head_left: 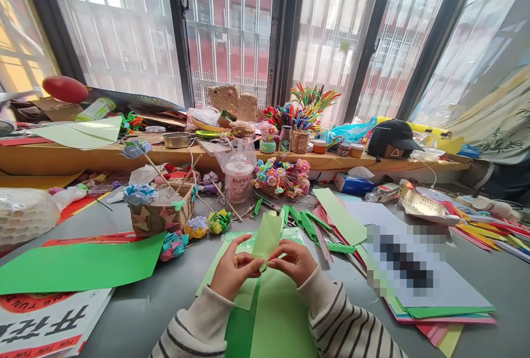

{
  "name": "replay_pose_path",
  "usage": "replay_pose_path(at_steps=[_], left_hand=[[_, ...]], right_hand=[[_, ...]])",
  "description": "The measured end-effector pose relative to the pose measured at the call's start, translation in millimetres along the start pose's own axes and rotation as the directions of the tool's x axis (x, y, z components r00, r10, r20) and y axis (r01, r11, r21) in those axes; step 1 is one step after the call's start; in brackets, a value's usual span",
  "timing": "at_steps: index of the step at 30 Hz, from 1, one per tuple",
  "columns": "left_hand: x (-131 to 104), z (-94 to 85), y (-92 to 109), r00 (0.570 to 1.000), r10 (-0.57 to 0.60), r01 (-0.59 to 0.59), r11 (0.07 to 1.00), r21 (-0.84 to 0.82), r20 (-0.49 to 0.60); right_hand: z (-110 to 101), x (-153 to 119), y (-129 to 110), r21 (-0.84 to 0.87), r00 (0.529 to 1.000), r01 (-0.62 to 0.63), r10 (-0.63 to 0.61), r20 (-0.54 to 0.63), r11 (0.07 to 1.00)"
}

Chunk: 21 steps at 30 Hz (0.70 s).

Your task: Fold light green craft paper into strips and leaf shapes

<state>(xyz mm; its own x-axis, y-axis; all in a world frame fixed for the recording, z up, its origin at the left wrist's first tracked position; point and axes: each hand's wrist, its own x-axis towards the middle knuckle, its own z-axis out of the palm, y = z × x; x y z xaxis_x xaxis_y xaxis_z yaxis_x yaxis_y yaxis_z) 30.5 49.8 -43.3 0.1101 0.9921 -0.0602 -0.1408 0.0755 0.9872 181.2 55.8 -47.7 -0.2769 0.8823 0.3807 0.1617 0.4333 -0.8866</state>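
Note:
A small light green paper piece (267, 236) stands upright between my two hands, over the table's front middle. My left hand (235, 269) pinches its lower left edge between thumb and finger. On the other side, my right hand (293, 261) pinches the lower right edge, its fingertips close to those of the left. Under the hands lie larger light green sheets (281, 319) and a darker green sheet (240, 333). Folded green paper strips (304, 222) lie just beyond the right hand.
A basket (159, 217) with paper flowers stands at the left, near a plastic cup (239, 181). Green paper (83, 264) lies front left. A paper stack (447, 291) is at the right. Behind, a wooden ledge (103, 160) holds jars and a black cap (393, 138).

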Motion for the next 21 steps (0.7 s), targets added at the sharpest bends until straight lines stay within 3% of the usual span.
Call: replay_pose_path(at_steps=[6, 14, 21], left_hand=[[-1.6, 2.3, 2.5, 0.999, -0.023, 0.024, 0.999, -0.04, 0.025], [-3.6, 4.4, -0.5, 0.996, -0.062, 0.062, 0.998, 0.009, 0.064], [-3.1, 3.4, 1.5, 0.996, -0.052, 0.052, 0.999, 0.009, 0.069]], right_hand=[[8.5, -0.1, 9.9, 0.093, 0.99, -0.089, 0.098, -0.1, 0.992], [11.0, -1.3, 9.7, 0.133, 0.987, -0.113, 0.126, -0.097, 0.985], [12.9, -1.6, 5.7, 0.35, 0.97, -0.116, 0.182, -0.161, 0.929]])
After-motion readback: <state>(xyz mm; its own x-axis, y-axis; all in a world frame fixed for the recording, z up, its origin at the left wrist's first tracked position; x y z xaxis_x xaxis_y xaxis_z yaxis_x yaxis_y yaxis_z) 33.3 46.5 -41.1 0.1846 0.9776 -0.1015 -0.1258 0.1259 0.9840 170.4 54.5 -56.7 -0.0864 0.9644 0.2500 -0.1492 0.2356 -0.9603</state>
